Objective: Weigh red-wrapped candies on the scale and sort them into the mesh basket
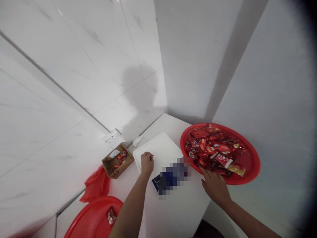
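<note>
Left hand [147, 163] is curled into a fist over the near corner of a white tray [163, 148], and a small item [152, 155] pokes out from its fingers, too small to identify. Right hand [215, 187] lies open and flat on the white table [178, 211], fingers spread, with its fingertips at the near rim of a red basket [255, 165]. Just beyond those fingertips, the basket holds a heap of red-wrapped chocolate bars [215, 150]. Between the two hands lies a dark blue object [170, 177], blurred beyond telling. Out to the left of the left hand stands an open cardboard box [107, 164] with a few wrappers inside, and a red plastic bag [96, 185] is bunched beside it. Nearer the person than the left hand sits a second red basket [91, 218] holding one wrapper [111, 215].
</note>
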`<state>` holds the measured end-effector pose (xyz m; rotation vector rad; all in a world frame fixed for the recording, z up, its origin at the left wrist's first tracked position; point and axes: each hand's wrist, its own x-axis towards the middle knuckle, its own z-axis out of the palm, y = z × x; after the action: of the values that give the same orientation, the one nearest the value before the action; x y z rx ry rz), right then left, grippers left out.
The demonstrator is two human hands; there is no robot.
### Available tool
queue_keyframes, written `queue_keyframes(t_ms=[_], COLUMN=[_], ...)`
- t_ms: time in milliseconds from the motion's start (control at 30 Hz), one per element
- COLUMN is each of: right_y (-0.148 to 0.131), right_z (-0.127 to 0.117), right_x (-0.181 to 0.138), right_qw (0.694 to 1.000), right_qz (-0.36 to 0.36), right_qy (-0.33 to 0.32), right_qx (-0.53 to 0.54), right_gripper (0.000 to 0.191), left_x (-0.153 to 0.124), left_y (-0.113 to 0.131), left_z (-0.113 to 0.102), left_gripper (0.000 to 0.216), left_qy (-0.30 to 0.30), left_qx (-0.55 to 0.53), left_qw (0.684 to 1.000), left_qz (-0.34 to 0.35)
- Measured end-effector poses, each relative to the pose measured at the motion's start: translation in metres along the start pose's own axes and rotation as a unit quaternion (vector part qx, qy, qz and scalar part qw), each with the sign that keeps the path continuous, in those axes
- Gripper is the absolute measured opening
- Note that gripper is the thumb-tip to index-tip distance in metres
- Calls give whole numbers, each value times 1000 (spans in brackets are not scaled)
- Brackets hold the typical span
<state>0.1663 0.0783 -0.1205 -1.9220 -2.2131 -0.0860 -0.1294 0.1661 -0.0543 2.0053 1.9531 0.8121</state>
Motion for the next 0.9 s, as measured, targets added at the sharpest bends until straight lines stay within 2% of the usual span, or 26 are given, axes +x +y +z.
queue_keyframes(t_ms=[100, 200, 367, 500, 700, 800, 900], right_y=[-1, -3, -5, -7, -11, -12, -11], right_z=[-2, -3, -4, -6, -7, -8, -7], right_x=[-1, -1, -3, -5, -6, -6, -6], right_qw=[1000, 1000, 999, 999, 999, 999, 999], right_qz=[-1, 5, -1, -2, 4, 8, 10], right_qy=[-4, -10, -13, -8, -11, -16, -23], right_qx=[-9, -21, -37, -44, -31, -26, -26], right_gripper=[40, 40, 39, 38, 39, 39, 39], left_x=[-34, -84, -168, -207, -244, -256, -260], left_y=[-3, -7, -14, -19, -48, -64, -72], left_z=[-39, -83, -140, -166, -199, -209, -208], left_gripper=[20, 13, 10, 9, 11, 12, 13], left_qy=[73, 132, 182, 197, 233, 235, 231], left_qx=[-32, -48, -111, -101, 13, -7, -54], left_qw=[997, 989, 966, 954, 944, 935, 928], left_qz=[-13, -35, -147, -201, -235, -264, -288])
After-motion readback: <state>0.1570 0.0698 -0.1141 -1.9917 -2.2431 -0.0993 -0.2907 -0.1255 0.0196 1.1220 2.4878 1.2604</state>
